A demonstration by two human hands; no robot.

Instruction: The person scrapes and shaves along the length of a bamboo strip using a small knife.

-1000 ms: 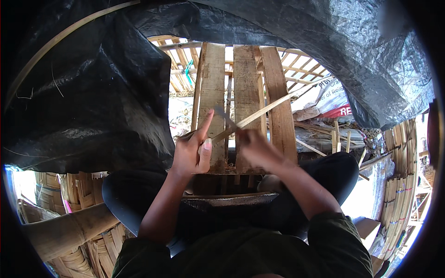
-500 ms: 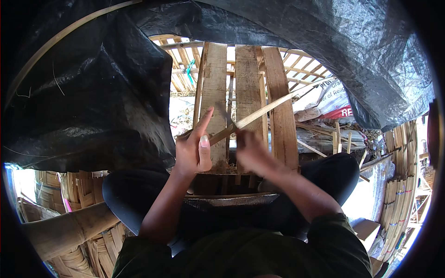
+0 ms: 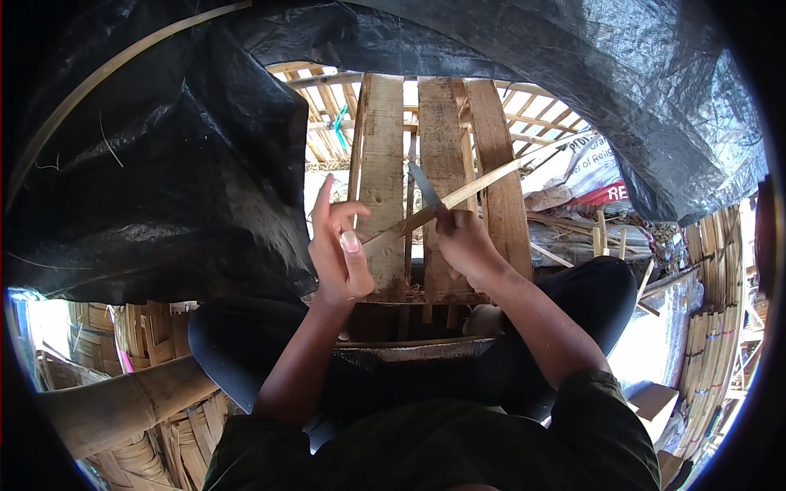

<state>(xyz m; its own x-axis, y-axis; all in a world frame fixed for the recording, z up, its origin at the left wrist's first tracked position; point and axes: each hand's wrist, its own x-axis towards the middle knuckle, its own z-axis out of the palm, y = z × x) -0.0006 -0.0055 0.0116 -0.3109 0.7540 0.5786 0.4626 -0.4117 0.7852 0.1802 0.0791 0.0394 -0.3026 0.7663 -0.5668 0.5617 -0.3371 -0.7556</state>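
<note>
A long pale bamboo strip (image 3: 483, 182) slants across the wooden planks, its near end beside the thumb of my left hand (image 3: 337, 250). That hand is open, the index finger stretched upward and another finger bent apart from it. Whether the strip touches the palm is hidden behind the thumb. In my right hand (image 3: 471, 250), closed around its handle, is a knife (image 3: 425, 187). Its grey blade points up and to the left, and the handle end lies over or against the strip's edge.
Upright planks (image 3: 381, 164) with gaps stand before me, between my crossed legs (image 3: 246, 344). Black plastic sheeting (image 3: 164, 180) hangs at left and above. A printed sack (image 3: 573, 176) and bamboo pieces lie at right. A thick bamboo pole (image 3: 123, 405) runs at lower left.
My right hand and the knife have moved to the right along the strip. My left hand's fingers have spread, with a second finger now showing beside the index.
</note>
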